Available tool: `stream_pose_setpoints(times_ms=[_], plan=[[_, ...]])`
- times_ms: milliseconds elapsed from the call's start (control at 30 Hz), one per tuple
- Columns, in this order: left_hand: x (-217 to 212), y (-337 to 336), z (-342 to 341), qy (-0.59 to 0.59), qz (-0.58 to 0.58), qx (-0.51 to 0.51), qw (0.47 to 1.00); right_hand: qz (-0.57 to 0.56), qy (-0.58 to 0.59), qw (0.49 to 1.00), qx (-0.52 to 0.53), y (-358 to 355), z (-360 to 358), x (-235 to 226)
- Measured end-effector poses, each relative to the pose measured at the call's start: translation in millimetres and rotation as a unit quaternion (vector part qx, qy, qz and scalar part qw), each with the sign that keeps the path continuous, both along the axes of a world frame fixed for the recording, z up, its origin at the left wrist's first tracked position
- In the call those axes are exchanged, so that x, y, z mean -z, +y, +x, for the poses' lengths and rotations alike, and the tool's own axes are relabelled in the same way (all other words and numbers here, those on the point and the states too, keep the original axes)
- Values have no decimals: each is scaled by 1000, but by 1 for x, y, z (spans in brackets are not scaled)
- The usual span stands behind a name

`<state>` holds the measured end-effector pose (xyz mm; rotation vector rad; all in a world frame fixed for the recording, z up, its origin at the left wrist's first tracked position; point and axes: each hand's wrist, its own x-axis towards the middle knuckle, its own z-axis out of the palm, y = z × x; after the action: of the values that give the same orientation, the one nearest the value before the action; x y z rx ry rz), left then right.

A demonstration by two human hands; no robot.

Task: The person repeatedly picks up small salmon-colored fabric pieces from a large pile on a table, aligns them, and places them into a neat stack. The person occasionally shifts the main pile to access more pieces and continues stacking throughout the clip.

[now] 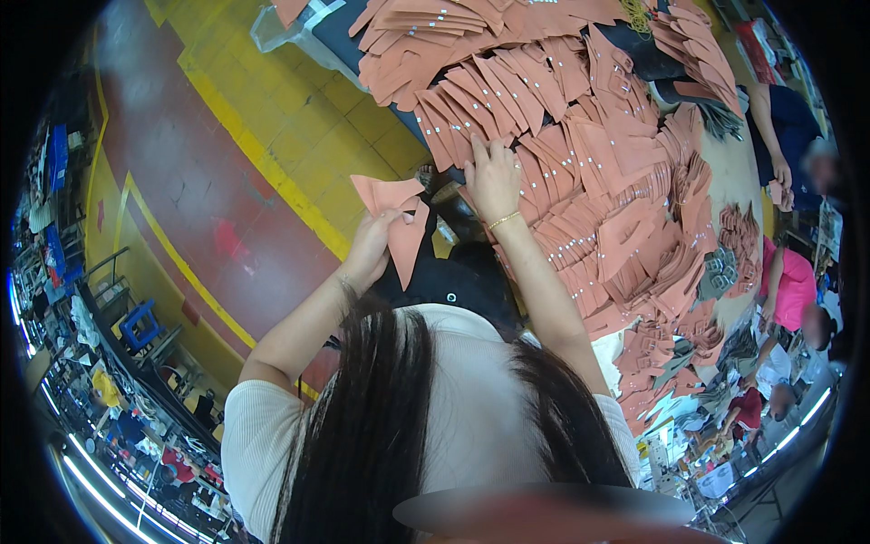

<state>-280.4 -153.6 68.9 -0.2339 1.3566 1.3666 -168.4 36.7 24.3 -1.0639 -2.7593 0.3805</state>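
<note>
My left hand (370, 247) is closed on salmon-coloured cut pieces (410, 249) with pointed ends, held off the table's left edge, above my lap. My right hand (496, 184), with a thin bracelet at the wrist, reaches over the table's near-left edge. Its fingers are apart and rest at the end of a fanned row of salmon cut pieces (476, 102). Small white labels dot these pieces. More overlapping salmon pieces (584, 227) lie to the right of this hand.
Dark green bundles (716, 272) lie among the heaps on the table's right. Across the table stands a person in dark clothes (790, 136), with another in pink (790, 283) nearer. A clear plastic bag (272, 32) hangs at the far-left corner. Yellow-lined flooring (299, 136) runs along the left.
</note>
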Motion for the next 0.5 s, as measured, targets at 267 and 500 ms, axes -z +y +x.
stream_pose_setpoints(times_ms=[267, 500], plan=[[0, -2, -4, -14, -2, -15, 1000, -46, -20, 998, -31, -21, 0, 7], [-3, 0, -4, -24, 4, -18, 1000, -44, -50, 997, -47, -28, -1, 13]])
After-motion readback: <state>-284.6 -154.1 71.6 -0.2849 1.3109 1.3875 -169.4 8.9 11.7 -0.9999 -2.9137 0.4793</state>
